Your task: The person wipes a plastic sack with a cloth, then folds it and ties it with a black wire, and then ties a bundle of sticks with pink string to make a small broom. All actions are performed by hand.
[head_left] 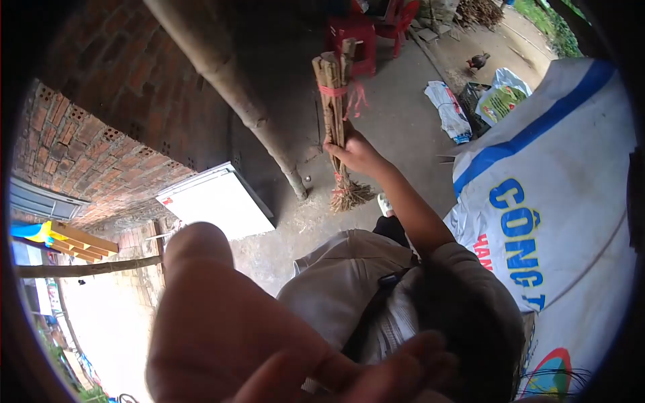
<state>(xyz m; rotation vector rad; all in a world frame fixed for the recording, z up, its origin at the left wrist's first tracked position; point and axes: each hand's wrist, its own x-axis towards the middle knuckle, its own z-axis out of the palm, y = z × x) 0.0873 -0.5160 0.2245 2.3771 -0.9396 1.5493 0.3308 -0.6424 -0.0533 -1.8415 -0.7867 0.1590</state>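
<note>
A bundle of dry sticks (332, 101) is held out in front of me, with my right hand (356, 156) closed around its lower middle. Pink string binds it near the thick cut ends, and loose tails hang off one side. Another reddish tie sits lower, above a frayed, bushy end (351, 196). Very close to the camera, my left hand (269, 336) fills the lower left and bottom of the view, large and partly blurred. Its fingers look spread apart, and I see nothing held in them. Part of this hand runs off the bottom edge.
Large white sacks (571, 168) with blue lettering stand at the right. A wooden pole (248, 111) slants beside a brick wall (87, 134). On the concrete floor are a white panel (218, 201), red plastic stools (353, 40), a dark crate (476, 104) and a chicken (478, 62).
</note>
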